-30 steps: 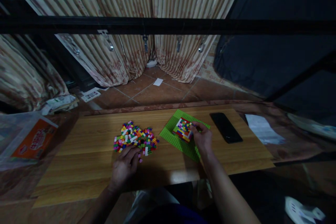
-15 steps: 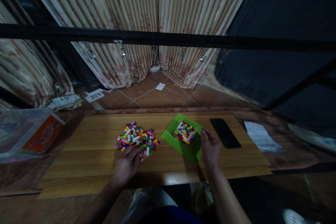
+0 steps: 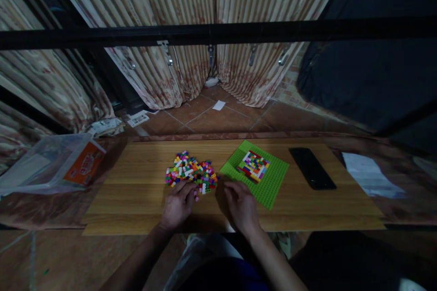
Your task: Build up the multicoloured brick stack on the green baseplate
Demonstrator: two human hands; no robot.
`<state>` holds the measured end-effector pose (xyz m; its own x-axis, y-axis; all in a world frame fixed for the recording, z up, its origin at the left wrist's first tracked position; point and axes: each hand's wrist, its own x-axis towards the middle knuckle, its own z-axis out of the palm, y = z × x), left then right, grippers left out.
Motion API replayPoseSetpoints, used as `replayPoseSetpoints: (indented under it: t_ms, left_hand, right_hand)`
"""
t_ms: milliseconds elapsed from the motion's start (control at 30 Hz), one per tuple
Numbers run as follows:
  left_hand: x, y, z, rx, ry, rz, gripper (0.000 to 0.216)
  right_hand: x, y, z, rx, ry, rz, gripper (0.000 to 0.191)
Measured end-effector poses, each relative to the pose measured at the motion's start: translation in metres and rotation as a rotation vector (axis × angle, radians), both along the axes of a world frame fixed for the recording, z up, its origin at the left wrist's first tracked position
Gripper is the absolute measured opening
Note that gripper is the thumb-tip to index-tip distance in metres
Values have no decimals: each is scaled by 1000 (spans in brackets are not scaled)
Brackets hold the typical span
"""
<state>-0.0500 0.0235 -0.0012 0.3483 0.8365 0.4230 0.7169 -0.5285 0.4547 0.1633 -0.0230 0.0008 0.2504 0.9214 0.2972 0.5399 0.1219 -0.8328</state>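
A loose pile of small coloured toy bricks (image 3: 191, 170) lies left of the middle of the wooden table. My left hand (image 3: 178, 203) rests at the pile's near edge, its fingers curled together; whatever they may hold is hidden. To the right of the pile, a square block of built-up bricks (image 3: 254, 166) sits on a green baseplate (image 3: 276, 182). My right hand (image 3: 241, 202) is between the pile and the baseplate, just off the plate's near left edge. Its fingers are bent toward the thumb, and anything in them is too small to make out.
A black phone (image 3: 312, 168) lies right of the baseplate on the wooden table (image 3: 136, 209). Beyond the table are a clear plastic bin (image 3: 44, 159) with an orange label on the left and white paper (image 3: 370, 175) on the right. A dark bar (image 3: 191, 34) crosses before the curtains.
My right hand has moved left, from the baseplate's right side to the gap beside the pile. My left hand stays at the pile. The whole view has shifted and turned slightly.
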Motion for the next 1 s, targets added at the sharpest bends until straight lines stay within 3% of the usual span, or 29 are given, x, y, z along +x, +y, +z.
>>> replayPoseSetpoints:
  t_ms: [133, 433, 767, 1000]
  left_hand:
    - [-1, 0, -2, 11, -2, 10, 20]
    - [-1, 1, -3, 24, 8, 14, 21]
    - [-1, 1, -2, 0, 12, 1, 22]
    - [-2, 2, -3, 23, 17, 4, 21]
  right_hand:
    - [-12, 9, -4, -8, -131, 74, 20]
    - [-25, 25, -6, -24, -273, 54, 17]
    - [2, 12, 7, -6, 40, -19, 19]
    - [20, 7, 3, -2, 105, -118, 18]
